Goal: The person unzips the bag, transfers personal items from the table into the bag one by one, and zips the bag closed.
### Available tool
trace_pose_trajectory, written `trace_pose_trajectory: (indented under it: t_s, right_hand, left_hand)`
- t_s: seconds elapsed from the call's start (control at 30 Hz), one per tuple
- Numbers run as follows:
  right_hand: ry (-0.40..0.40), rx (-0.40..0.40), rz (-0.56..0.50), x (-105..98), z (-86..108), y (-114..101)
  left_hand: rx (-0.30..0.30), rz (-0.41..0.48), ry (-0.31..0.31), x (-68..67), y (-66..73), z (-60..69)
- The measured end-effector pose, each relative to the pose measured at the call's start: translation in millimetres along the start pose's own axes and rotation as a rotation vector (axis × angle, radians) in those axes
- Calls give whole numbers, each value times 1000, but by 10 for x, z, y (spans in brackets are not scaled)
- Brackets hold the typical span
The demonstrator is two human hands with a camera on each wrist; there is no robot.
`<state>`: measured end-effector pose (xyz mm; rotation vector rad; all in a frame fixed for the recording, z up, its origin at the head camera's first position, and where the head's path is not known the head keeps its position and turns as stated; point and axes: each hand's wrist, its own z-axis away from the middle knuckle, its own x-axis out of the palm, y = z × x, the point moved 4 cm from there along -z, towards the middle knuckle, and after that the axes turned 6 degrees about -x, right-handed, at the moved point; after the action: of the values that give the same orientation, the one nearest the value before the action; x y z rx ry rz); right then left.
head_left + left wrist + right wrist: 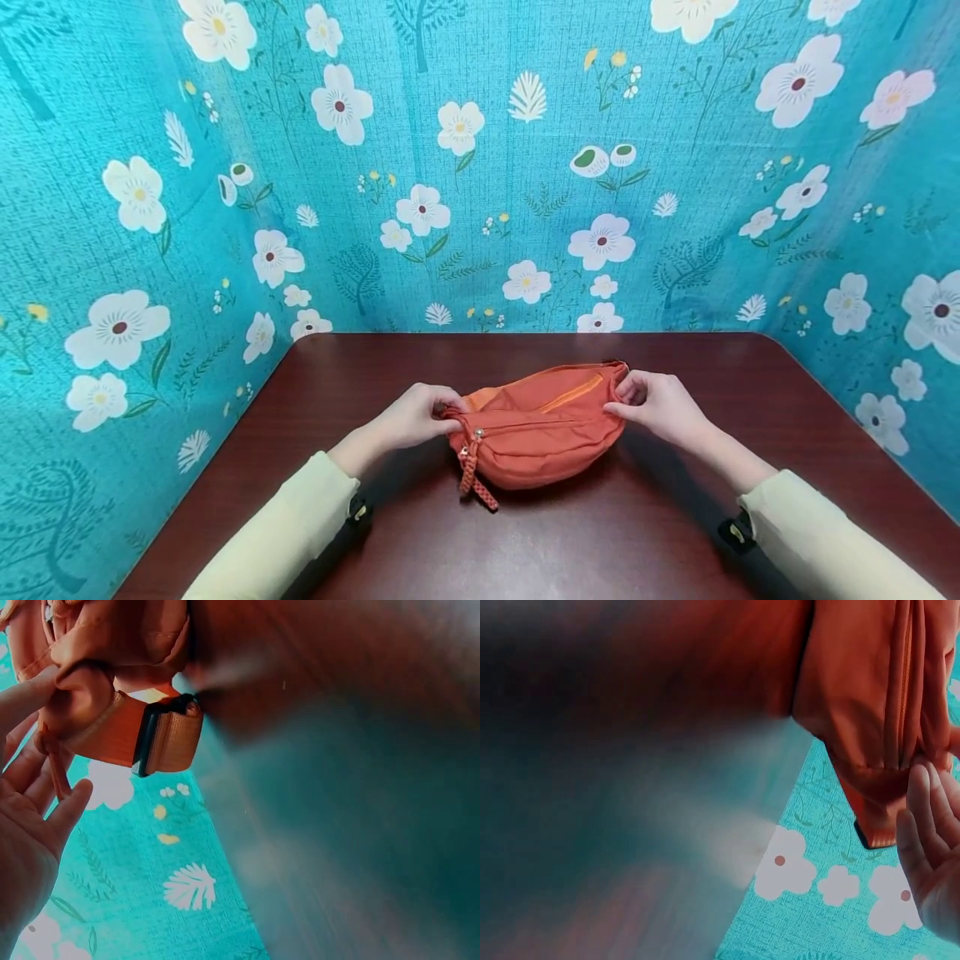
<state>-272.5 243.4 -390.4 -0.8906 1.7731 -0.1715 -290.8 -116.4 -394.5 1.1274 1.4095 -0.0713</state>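
Note:
An orange-red fabric waist bag (547,454) is held by its two ends above the middle of the table. My left hand (420,412) pinches the left end, beside the braided zipper pulls (469,471) that hang down in front. Gripping the right end is my right hand (660,407), thumb on the near side. A bright orange zipper line (573,394) runs along the upper panel. The left wrist view shows an orange strap (116,735) with a dark buckle (148,739) near the left fingers. In the right wrist view, fingertips touch the bag's gathered end, above a short strap piece (877,825).
The dark reddish-brown table (540,542) has rounded far corners. A blue flowered cloth (480,208) hangs behind it and along both sides. Small black devices (737,532) sit at both sleeve cuffs.

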Motion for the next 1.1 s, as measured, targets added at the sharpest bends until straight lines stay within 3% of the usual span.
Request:
trace_pose_trajectory:
  t_s: [0.37, 0.6, 0.87, 1.1]
  right_hand:
    - [71, 114, 59, -1, 175, -134]
    - [95, 133, 61, -7, 227, -140]
    - [84, 116, 97, -75, 226, -127]
    - [104, 48, 116, -265, 244, -126]
  left_hand:
    - [-91, 11, 30, -79, -199, -244]
    - [-110, 32, 20, -74, -250, -299]
    - [-102, 20, 33, -116, -237, -249]
    - [-103, -15, 78, -240, -182, -78]
